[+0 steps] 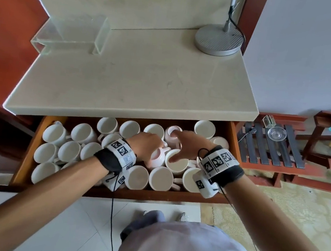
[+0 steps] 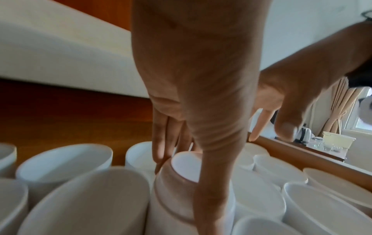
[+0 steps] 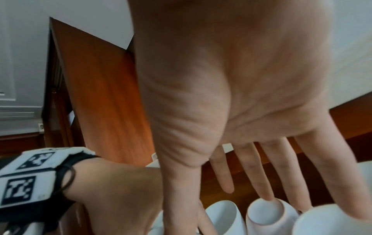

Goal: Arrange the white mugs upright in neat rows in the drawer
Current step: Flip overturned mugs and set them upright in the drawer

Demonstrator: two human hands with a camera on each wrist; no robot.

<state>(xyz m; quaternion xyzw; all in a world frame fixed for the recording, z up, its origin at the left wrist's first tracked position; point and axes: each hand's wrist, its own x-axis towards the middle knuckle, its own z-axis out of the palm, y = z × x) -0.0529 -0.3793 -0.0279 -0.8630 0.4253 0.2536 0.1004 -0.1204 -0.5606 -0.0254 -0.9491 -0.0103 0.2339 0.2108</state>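
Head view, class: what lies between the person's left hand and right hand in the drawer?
In the head view, two white mugs lie there: an overturned mug gripped by the left hand, and an upright mug next to the right hand.

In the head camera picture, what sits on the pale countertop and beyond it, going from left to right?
Clear glass stand → round grey lamp base → dark slatted wooden rack, off the counter at the right, with a glass dish on it.

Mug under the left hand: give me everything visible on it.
The mug under the left hand is plain white, glossy like ceramic, with a pinkish cast. It is not upright: its flat base faces up and outward, wedged among upright mugs mid-drawer. The left hand grips it, fingers on one side and thumb on the other. Its loop handle shows in the head view.
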